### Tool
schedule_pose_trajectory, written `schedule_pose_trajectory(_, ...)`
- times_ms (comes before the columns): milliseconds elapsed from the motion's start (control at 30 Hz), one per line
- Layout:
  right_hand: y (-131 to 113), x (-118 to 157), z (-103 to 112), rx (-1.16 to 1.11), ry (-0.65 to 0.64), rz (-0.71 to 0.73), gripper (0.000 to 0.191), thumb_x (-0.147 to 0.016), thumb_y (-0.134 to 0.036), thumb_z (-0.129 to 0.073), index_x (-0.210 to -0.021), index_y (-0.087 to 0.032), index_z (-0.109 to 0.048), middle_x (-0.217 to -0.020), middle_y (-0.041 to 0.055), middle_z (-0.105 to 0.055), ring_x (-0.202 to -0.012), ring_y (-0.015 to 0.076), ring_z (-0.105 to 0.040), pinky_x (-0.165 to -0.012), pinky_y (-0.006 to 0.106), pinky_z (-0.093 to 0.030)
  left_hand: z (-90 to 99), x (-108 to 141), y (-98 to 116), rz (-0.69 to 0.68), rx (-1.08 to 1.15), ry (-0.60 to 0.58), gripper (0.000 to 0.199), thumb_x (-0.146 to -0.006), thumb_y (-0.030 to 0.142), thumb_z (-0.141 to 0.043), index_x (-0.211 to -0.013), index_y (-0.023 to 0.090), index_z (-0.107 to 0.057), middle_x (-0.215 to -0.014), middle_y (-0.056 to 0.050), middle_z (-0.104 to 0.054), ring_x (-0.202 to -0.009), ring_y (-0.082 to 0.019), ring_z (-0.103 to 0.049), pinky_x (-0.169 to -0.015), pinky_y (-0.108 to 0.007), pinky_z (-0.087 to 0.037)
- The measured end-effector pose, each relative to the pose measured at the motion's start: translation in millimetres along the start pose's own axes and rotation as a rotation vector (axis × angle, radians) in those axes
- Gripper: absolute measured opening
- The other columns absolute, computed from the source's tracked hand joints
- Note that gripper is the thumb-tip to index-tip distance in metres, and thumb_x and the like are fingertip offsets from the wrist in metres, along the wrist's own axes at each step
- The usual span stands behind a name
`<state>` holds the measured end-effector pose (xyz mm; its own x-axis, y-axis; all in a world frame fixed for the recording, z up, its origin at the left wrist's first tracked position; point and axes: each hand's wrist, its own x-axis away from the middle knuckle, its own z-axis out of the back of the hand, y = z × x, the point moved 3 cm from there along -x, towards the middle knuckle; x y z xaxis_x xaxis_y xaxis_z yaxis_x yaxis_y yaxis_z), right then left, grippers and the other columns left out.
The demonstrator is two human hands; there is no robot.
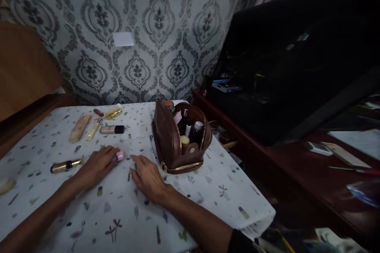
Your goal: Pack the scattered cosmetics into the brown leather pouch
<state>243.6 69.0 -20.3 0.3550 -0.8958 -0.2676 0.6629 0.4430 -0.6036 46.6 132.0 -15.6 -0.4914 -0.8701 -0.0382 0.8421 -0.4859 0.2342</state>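
My left hand point(100, 165) rests low over the tablecloth, fingers closed around a small pink and purple item point(119, 155) whose kind I cannot make out. Just right of it, my right hand point(149, 178) holds nothing, its thumb and fingers apart above the cloth. A brown cosmetic bag point(169, 142) stands unzipped beyond the right hand, with a white-capped dark bottle point(197, 130) and other small containers inside. Beside my left wrist lies a black and gold tube point(67, 165). Farther back are a beige tube point(80, 128) and a black-capped foundation bottle point(112, 129).
A slim cream tube point(94, 129), a gold-banded container point(113, 112) and a dark red tube point(98, 112) lie at the table's back left. The patterned cloth point(133, 225) covers the table. To the right stands a dark red desk point(299, 166) with a large black screen point(285, 67).
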Motion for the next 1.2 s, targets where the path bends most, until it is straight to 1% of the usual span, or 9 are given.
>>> schedule_pose_trajectory(100, 2.2, -1.8, 0.8, -0.067, -0.017, -0.049, 0.051, -0.094, -0.021, -0.054, -0.143, -0.011, -0.043, -0.125, 0.0176, -0.059, -0.108, 0.0262, -0.061, -0.094, 0.041, -0.051, 2.8, 5.7, 17.1, -0.101, 0.106, -0.002, 0.029, -0.095, 0.044, -0.044, -0.109, 0.023, -0.058, -0.105, -0.007, -0.060, -0.097, -0.025, -0.056, -0.082, -0.036, -0.045)
schedule_pose_trajectory(233, 6.1, -5.9, -0.3, -0.173, -0.013, -0.049, 0.040, -0.095, -0.027, -0.056, -0.132, -0.012, -0.054, -0.117, 0.0149, -0.064, -0.105, 0.0246, -0.062, -0.094, 0.039, -0.049, 3.1, 9.6, 39.3, -0.164, 0.166, 0.032, 0.023, -0.096, 0.044, -0.044, -0.098, 0.023, -0.053, -0.097, -0.004, -0.058, -0.089, -0.022, -0.056, -0.075, -0.032, -0.046)
schedule_pose_trajectory(400, 10.8, -7.4, -0.3, -0.410, 0.022, -0.101, 0.021, -0.094, -0.027, -0.058, -0.111, -0.016, -0.065, -0.087, 0.0028, -0.069, -0.081, 0.0167, -0.064, -0.078, 0.028, -0.049, -0.2, 13.6, 51.8, -0.197, 0.144, 0.045, 0.023, -0.097, 0.044, -0.044, -0.105, 0.024, -0.051, -0.096, -0.004, -0.066, -0.084, -0.022, -0.062, -0.072, -0.031, -0.045)
schedule_pose_trajectory(500, 12.1, -6.5, 3.5, -0.553, 0.032, -0.123, 0.020, -0.092, -0.028, -0.059, -0.109, -0.018, -0.065, -0.072, -0.0029, -0.065, -0.069, 0.0138, -0.062, -0.067, 0.024, -0.047, 6.3, 13.4, 46.5, -0.128, 0.184, 0.012, 0.027, -0.093, 0.048, -0.049, -0.106, 0.026, -0.055, -0.090, -0.001, -0.069, -0.076, -0.020, -0.063, -0.066, -0.028, -0.043)
schedule_pose_trajectory(633, 16.7, -7.3, 12.0, -0.705, 0.087, -0.142, 0.025, -0.092, -0.033, -0.057, -0.111, -0.018, -0.061, -0.071, -0.0027, -0.063, -0.063, 0.0131, -0.062, -0.057, 0.023, -0.045, 21.1, 8.9, 25.8, -0.006, 0.322, -0.089, 0.036, -0.089, 0.056, -0.053, -0.081, 0.022, -0.062, -0.069, 0.003, -0.063, -0.065, -0.016, -0.058, -0.059, -0.024, -0.040)
schedule_pose_trajectory(767, 20.1, -11.5, 17.1, -0.867, 0.169, -0.122, 0.028, -0.090, -0.039, -0.057, -0.108, -0.017, -0.059, -0.076, -0.0007, -0.063, -0.062, 0.0131, -0.064, -0.055, 0.023, -0.046, 34.2, 5.6, 7.7, 0.093, 0.544, -0.097, 0.044, -0.085, 0.061, -0.056, -0.077, 0.019, -0.067, -0.067, 0.002, -0.062, -0.060, -0.015, -0.056, -0.053, -0.022, -0.042)
schedule_pose_trajectory(933, 7.3, -8.6, 33.0, -0.930, 0.243, -0.056, 0.029, -0.089, -0.037, -0.062, -0.112, -0.020, -0.060, -0.091, 0.0030, -0.064, -0.074, 0.0147, -0.067, -0.061, 0.024, -0.052, 51.6, 6.0, 16.4, -0.011, 0.528, 0.101, 0.039, -0.087, 0.057, -0.059, -0.086, 0.020, -0.074, -0.084, -0.003, -0.074, -0.077, -0.020, -0.067, -0.065, -0.025, -0.053)
schedule_pose_trajectory(1067, -13.4, 4.9, 64.9, -0.690, 0.438, 0.099, 0.019, -0.091, -0.028, -0.063, -0.109, -0.022, -0.066, -0.099, 0.0052, -0.065, -0.089, 0.0163, -0.064, -0.076, 0.028, -0.053, 64.2, 6.4, 36.3, -0.202, 0.469, 0.384, 0.032, -0.091, 0.049, -0.058, -0.098, 0.023, -0.075, -0.104, -0.006, -0.077, -0.098, -0.024, -0.071, -0.089, -0.034, -0.057)
schedule_pose_trajectory(1200, -27.0, 21.4, 89.3, -0.451, 0.546, 0.223, 0.018, -0.094, -0.022, -0.060, -0.110, -0.023, -0.068, -0.100, 0.0061, -0.066, -0.095, 0.0177, -0.064, -0.084, 0.030, -0.054, 65.2, -0.7, 56.5, -0.319, 0.385, 0.479, 0.024, -0.095, 0.038, -0.054, -0.099, 0.022, -0.072, -0.106, -0.008, -0.076, -0.100, -0.023, -0.072, -0.090, -0.035, -0.057)
